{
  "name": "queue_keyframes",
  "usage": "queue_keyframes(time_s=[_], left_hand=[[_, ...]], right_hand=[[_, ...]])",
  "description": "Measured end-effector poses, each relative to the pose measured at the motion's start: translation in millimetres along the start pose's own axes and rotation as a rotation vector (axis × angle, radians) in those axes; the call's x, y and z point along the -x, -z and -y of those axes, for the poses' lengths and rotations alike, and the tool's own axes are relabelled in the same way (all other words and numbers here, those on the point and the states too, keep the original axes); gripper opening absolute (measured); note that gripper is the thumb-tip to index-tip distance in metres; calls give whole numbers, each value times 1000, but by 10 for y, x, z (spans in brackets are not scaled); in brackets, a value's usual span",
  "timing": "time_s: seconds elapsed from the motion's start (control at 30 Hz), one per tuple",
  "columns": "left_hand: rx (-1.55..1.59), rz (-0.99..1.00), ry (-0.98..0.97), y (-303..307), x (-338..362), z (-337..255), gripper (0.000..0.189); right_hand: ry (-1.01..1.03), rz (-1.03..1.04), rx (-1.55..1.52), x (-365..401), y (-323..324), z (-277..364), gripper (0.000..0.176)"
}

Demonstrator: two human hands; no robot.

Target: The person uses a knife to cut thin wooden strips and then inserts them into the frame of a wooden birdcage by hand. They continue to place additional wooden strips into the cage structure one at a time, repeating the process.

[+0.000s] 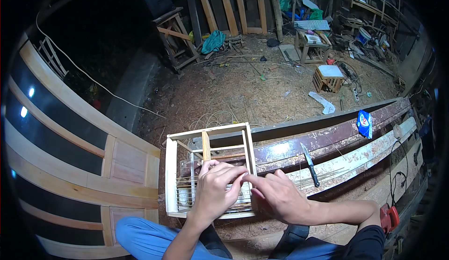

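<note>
A pale wooden frame (170,180) with thin sticks set across its lower part stands in front of me, between my knees and the bench. My left hand (217,187) is over the middle of the frame, its fingers bent and its thumb and fingertip pinched. Close to its right, my right hand (278,194) is closed, with its fingertips meeting those of my left hand at the frame's right side. Whatever lies between the fingertips is too small to make out. A knife (310,164) with a black handle lies on the bench, right of the frame, beside thin sticks (322,172).
A blue and white packet (364,124) lies on the dark red plank (327,140). Wooden door panels (84,180) lean at the left. A red tool (389,218) is at the lower right. A slatted crate (329,80) and a small table (312,42) stand behind.
</note>
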State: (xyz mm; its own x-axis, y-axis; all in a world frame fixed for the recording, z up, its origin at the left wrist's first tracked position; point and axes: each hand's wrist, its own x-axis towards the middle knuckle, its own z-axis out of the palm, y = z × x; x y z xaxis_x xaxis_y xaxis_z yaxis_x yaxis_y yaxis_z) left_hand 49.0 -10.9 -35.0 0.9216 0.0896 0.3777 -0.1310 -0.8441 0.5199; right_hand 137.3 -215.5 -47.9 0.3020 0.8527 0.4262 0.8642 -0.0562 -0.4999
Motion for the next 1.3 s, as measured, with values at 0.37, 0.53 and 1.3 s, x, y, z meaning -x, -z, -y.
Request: queue_keyframes(time_s=[0.37, 0.53, 1.3], left_hand=[[13, 2, 22, 9, -13, -32, 11], [13, -3, 32, 17, -12, -17, 10], [79, -15, 22, 1, -16, -4, 11]], right_hand=[[-83, -38, -17, -113, 136, -283, 18], [-93, -55, -168, -136, 57, -422, 19], [-39, -197, -334, -21, -252, -540, 26]])
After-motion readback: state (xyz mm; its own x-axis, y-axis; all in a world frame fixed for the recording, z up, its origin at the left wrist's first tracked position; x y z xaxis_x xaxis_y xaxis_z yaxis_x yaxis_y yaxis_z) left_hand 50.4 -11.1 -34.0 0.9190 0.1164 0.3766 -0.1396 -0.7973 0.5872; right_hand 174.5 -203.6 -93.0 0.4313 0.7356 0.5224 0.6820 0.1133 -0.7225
